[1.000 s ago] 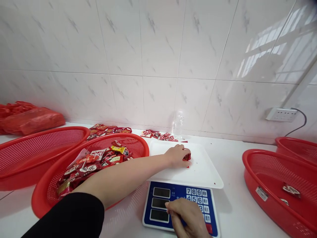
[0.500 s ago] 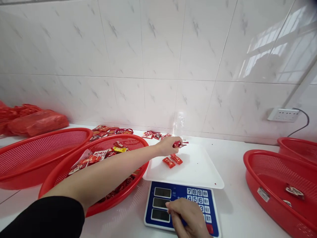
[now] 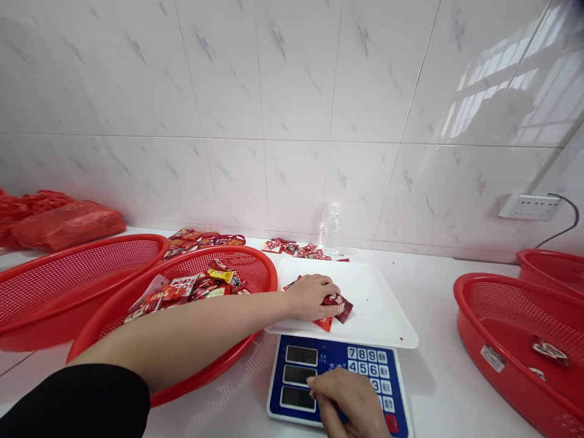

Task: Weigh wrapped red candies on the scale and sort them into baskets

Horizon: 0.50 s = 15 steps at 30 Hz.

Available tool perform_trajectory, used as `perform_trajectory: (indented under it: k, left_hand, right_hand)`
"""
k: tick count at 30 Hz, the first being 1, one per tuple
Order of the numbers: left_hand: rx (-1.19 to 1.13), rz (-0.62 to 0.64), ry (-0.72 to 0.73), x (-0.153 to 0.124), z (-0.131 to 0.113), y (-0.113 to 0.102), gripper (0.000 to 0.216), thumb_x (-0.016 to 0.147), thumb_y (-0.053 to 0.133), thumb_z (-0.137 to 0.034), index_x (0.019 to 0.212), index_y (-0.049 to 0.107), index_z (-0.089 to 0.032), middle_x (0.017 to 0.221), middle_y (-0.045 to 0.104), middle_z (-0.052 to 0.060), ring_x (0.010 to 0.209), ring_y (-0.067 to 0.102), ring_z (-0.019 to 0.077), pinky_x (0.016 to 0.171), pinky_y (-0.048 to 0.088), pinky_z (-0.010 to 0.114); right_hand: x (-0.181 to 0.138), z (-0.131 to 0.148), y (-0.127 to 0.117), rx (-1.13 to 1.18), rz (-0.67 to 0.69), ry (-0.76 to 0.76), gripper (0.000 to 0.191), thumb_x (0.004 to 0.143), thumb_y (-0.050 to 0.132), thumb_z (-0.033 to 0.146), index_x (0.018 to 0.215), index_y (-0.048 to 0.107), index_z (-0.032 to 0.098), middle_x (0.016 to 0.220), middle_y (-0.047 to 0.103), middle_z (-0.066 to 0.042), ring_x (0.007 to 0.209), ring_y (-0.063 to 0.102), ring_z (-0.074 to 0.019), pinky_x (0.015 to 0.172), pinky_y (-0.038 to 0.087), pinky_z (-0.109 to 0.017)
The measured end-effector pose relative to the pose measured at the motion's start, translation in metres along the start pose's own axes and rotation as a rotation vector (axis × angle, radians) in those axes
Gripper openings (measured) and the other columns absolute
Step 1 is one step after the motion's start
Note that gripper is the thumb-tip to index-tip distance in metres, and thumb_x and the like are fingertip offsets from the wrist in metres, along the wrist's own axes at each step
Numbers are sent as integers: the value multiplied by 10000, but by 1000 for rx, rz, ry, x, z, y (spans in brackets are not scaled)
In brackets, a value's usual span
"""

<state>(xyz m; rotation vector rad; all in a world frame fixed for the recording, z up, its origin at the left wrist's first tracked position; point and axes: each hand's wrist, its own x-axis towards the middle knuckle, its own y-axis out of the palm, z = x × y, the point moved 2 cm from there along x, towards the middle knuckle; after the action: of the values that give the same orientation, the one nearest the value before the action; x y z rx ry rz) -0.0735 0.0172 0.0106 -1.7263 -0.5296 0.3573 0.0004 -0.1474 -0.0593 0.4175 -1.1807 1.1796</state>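
My left hand reaches across from the left and is down at the white weighing tray, its fingers closed over red wrapped candies. A bright red candy packet lies on the tray just under the palm, partly covered. Below the tray is the blue face of a digital scale with number keys and dark displays. Over its keypad hovers my right hand, fingers curled in and nothing visible in them. Beneath my left forearm, a red basket holds many mixed candy packets.
Another red basket stands at far left, with red plastic bags behind. Small red packets and a clear bottle line the tiled wall. A red basket with a few pieces is at right, near a wall socket.
My left hand has come down and nearer, from the tray's far edge onto its middle, with candies in it. It now covers most of the packets there. My right hand has barely moved.
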Motion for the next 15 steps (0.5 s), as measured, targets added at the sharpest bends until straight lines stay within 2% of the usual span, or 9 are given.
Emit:
perform_trajectory:
  k: [5, 9, 11, 15]
  left_hand:
    - [68, -31, 5, 6, -4, 1, 402, 867, 508, -545, 1044, 646, -212, 1102, 621, 95, 1042, 560, 289, 863, 444, 383]
    - [16, -26, -135, 16, -2, 3, 340, 831, 562, -536, 926, 607, -213, 906, 652, 61, 843, 610, 253, 681, 442, 318]
    - [-57, -70, -206, 22, 0, 2, 297, 815, 589, -509, 880, 584, -219, 792, 638, 31, 745, 603, 228, 607, 407, 291]
    - [-253, -229, -254, 26, 3, -11, 255, 802, 603, -465, 802, 544, -217, 663, 574, -22, 634, 546, 173, 539, 352, 258]
  right_hand:
    - [0, 0, 0, 0, 20, 17, 245, 823, 479, 46, 958, 590, 217, 709, 685, 9, 600, 645, -104, 584, 464, -216]
    - [5, 1, -6, 4, 71, -40, 276, 797, 495, 12, 980, 585, 198, 725, 689, 4, 611, 653, -101, 585, 473, -199]
    - [6, 1, -8, 9, 100, -39, 284, 794, 513, 7, 995, 583, 195, 745, 691, 4, 631, 658, -99, 604, 482, -192]
    - [4, -1, -7, 13, 58, 20, 271, 815, 503, 27, 994, 592, 210, 740, 684, 12, 647, 656, -100, 627, 483, -201]
